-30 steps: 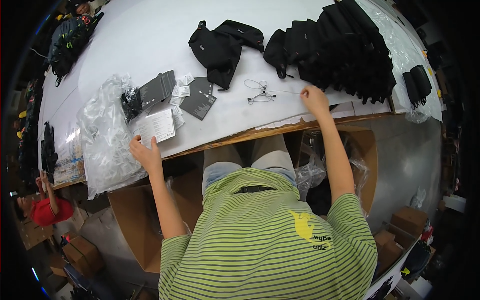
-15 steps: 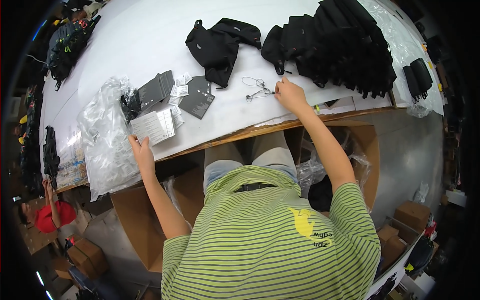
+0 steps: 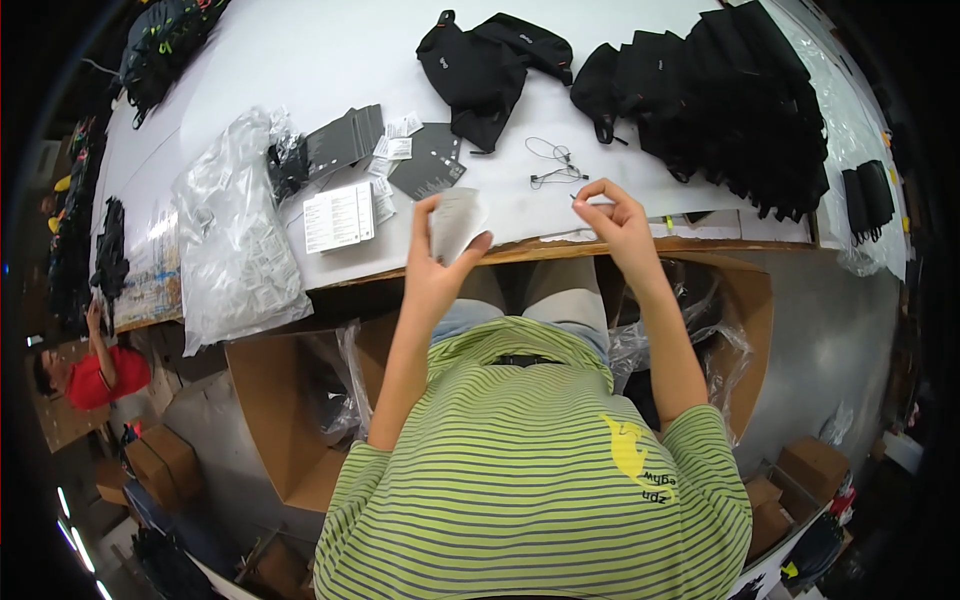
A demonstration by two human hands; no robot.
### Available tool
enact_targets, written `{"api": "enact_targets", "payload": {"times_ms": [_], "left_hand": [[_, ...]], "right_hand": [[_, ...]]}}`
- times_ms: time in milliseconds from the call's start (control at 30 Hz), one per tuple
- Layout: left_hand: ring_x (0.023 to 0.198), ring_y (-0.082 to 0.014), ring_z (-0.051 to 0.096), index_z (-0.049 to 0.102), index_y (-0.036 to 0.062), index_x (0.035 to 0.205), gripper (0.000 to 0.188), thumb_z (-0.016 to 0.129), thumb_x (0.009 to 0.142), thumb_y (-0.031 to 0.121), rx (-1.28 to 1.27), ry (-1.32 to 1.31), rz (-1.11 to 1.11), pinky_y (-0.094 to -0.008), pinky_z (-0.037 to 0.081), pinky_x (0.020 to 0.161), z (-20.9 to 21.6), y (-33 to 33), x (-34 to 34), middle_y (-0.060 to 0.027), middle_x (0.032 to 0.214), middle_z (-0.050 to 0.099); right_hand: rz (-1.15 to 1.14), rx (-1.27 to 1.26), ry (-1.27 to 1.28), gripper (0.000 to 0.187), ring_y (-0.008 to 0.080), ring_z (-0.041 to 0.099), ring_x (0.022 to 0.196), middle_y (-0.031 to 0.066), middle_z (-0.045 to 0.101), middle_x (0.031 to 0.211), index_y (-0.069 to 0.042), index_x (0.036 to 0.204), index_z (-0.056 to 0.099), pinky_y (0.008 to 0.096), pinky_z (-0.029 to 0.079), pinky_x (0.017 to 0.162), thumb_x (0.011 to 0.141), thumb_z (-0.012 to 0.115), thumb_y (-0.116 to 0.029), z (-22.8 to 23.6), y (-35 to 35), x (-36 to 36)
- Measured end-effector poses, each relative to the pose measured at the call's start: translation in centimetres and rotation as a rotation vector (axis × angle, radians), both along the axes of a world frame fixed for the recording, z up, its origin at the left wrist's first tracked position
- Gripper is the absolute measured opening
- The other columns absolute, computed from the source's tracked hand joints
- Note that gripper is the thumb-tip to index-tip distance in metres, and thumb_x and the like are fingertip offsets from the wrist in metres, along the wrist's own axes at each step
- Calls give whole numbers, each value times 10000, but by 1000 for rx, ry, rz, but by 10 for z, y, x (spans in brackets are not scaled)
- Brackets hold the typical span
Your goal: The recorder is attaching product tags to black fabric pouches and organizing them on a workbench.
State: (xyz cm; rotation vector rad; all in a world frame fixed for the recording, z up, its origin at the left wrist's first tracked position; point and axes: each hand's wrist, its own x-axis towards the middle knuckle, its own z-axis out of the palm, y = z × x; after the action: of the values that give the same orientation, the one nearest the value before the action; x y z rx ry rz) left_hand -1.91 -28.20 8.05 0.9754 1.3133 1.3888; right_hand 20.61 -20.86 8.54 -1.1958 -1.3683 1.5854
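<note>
My left hand [image 3: 437, 262] grips a white printed card [image 3: 455, 222], slightly bent, held up over the table's front edge. To its right, my right hand [image 3: 620, 217] is closed in a pinch. Only a small dark tip shows at its fingertips, like the end of a thin black tag string. Just beyond it, a few looped black tag strings [image 3: 560, 172] lie on the white table. A stack of white printed cards [image 3: 338, 218] sits left of my left hand. Behind that are dark grey cards [image 3: 345, 140] and small white labels [image 3: 398, 148].
Black fabric bags [image 3: 475, 75] lie at the far middle of the white table [image 3: 330, 60], with a big row of black bags [image 3: 730, 110] to the right. A clear plastic bag [image 3: 235, 240] rests at left. Open cardboard boxes [image 3: 270, 420] stand below the table edge.
My left hand has left the card stack and come right with one card. My right hand has drawn back from the strings toward me. The view has shifted slightly.
</note>
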Motion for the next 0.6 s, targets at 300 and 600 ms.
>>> {"api": "enact_targets", "payload": {"times_ms": [300,600], "left_hand": [[739,-82,528,620,-10,901,139,687,799,55,-22,172,-22,-214,409,660,17,-7,38,-25,819,567],[633,-142,515,659,7,867,118,697,755,12,203,502,67,-239,405,572,20,-7,42,-50,716,548]], "right_hand": [[-69,315,-138,80,37,208,468,-53,261,471,-40,810,599,254,161,448,821,658,-91,24,-37,-37],[-32,240,-126,82,41,218,465,-50,264,468,-27,795,591,250,178,454,811,649,-83,26,-37,-21]]}}
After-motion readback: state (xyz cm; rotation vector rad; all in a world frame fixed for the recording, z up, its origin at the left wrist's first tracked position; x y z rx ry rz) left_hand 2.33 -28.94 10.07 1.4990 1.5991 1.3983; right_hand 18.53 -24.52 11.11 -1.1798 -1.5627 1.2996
